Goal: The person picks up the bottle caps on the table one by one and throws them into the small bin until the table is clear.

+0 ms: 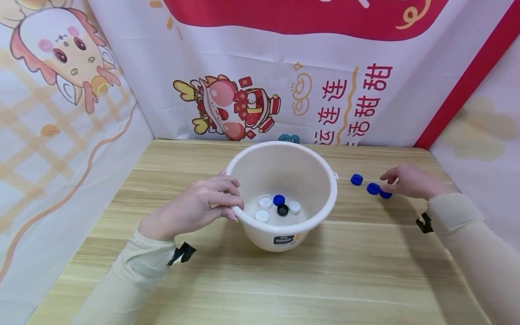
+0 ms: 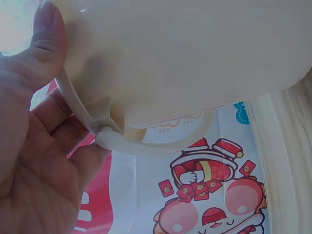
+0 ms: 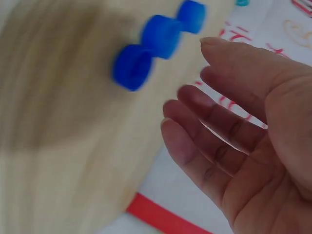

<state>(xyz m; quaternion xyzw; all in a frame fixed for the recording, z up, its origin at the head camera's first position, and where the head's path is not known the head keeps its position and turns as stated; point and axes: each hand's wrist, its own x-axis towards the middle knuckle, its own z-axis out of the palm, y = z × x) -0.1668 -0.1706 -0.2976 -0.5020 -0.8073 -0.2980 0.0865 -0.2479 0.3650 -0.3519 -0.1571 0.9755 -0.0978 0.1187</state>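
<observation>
My left hand grips the left rim of a cream plastic bucket, thumb on the near outside and fingers over the edge. In the left wrist view the bucket's handle hangs by the fingers. Inside the bucket lie several bottle caps: white ones, a blue cap and a black cap. My right hand hovers over the table at the right, fingers loosely bent and holding nothing. Close by its fingertips, three blue bottle caps lie in a slanting row on the table.
The wooden table ends at a printed cloth backdrop behind the bucket. Another printed cloth rises along the left, and a pale cloth stands close to the right arm. Black tape pieces stick out from the sleeves.
</observation>
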